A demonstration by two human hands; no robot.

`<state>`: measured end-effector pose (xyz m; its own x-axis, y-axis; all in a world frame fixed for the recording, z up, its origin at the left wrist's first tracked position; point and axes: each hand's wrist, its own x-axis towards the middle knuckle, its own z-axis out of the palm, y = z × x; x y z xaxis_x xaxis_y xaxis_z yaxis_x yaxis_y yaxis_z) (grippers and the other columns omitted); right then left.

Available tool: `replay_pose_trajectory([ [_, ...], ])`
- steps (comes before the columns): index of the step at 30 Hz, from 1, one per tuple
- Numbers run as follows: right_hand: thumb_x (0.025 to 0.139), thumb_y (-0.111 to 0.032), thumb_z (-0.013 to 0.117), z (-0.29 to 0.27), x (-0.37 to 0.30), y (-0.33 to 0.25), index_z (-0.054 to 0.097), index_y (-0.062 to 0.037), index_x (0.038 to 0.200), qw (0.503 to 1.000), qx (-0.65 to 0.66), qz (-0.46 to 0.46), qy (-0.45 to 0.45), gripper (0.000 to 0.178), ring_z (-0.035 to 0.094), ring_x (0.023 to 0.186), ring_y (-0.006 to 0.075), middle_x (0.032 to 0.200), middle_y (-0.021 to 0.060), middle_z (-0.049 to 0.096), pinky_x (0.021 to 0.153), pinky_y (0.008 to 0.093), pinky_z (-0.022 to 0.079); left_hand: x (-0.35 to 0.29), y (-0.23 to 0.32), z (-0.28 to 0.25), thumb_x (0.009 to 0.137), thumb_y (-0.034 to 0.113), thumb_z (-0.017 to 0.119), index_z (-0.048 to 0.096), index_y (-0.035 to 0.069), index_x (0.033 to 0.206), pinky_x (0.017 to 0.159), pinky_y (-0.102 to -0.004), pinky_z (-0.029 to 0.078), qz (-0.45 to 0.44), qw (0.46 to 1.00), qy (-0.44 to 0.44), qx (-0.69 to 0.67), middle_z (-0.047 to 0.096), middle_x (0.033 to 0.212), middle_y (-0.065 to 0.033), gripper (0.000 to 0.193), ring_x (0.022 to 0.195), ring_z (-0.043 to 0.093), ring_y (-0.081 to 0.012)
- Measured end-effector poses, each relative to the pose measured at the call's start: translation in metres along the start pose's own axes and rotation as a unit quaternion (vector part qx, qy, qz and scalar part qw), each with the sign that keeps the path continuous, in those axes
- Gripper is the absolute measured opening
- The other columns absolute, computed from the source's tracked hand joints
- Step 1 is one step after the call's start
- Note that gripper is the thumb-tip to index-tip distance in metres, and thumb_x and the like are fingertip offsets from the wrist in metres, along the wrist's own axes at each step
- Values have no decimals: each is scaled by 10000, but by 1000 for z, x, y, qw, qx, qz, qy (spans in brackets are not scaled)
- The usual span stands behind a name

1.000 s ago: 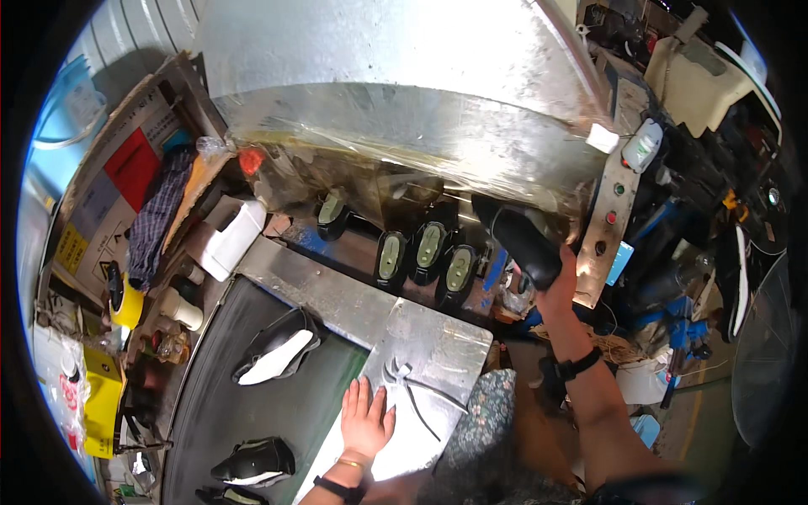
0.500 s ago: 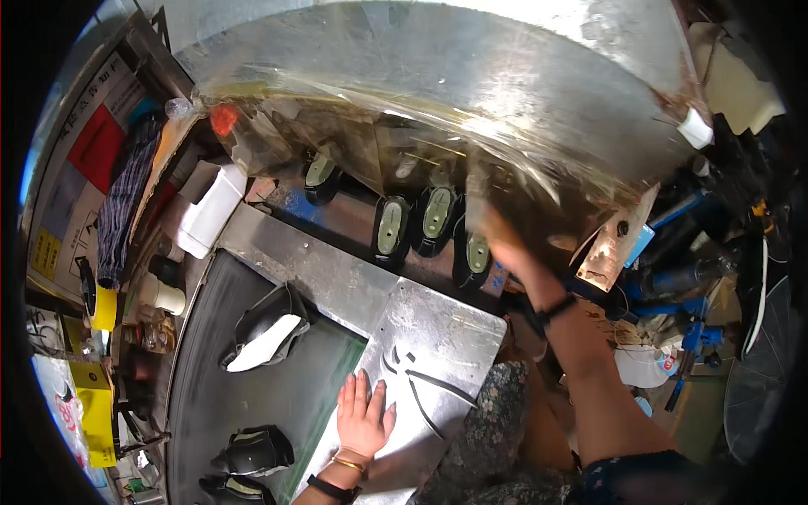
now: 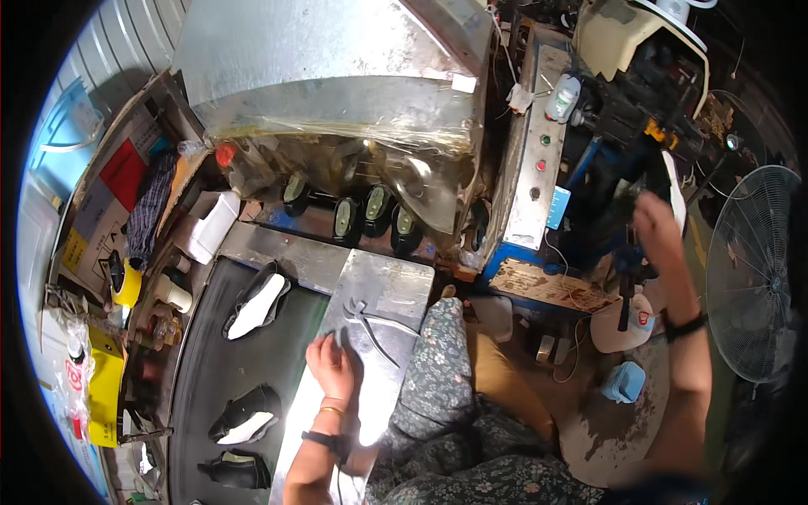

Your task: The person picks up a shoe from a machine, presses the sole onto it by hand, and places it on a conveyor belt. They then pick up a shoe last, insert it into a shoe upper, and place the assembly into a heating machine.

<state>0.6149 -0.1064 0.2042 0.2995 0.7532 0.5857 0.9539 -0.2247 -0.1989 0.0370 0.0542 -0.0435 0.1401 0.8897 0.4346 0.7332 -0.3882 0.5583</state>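
My left hand [image 3: 331, 368] lies on the bright metal plate [image 3: 383, 278] beside the belt, fingers loosely bent and apart, seemingly empty. Just past its fingertips are pliers [image 3: 392, 323] with spread handles. My right hand [image 3: 658, 225] is raised far out to the right, beside the dark parts of a machine [image 3: 627, 126]; motion smears its fingers, so a grip cannot be made out. Left of my left hand, black shoes with white undersides, one far [image 3: 257, 308] and one nearer [image 3: 250, 425], lie on the dark belt [image 3: 202, 379]. Another black shoe [image 3: 236, 469] is nearest me.
Several black shoes on green lasts [image 3: 377, 210] stand under a metal hood [image 3: 337, 67] edged with clear plastic sheeting. A panel with buttons [image 3: 532, 181], a large fan [image 3: 757, 269] and a blue bucket [image 3: 624, 383] are on the right. A white box [image 3: 206, 227] sits on the left.
My right hand has drawn back from the hood's opening and swung right to the machine. My left hand stays on the plate, its fingers more bent. The view has turned right.
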Motion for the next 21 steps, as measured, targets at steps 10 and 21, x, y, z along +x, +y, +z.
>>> replay_pose_trajectory([
  [10,713,-178,737,8,-1,98,479,-250,1400,952,-140,249,110,736,446,1230,457,1559,102,287,1004,516,418,-109,93,-36,860,22,714,592,-5,1210,786,-229,496,-233,867,-190,-397,643,892,6,372,825,583,-75],
  [21,612,-46,719,-17,-48,21,636,-134,1124,989,-41,18,143,526,430,1261,420,1488,142,377,1023,495,379,-67,175,-17,946,56,615,618,-1,1212,803,-202,479,-167,807,-360,-438,648,951,4,272,857,583,-64],
])
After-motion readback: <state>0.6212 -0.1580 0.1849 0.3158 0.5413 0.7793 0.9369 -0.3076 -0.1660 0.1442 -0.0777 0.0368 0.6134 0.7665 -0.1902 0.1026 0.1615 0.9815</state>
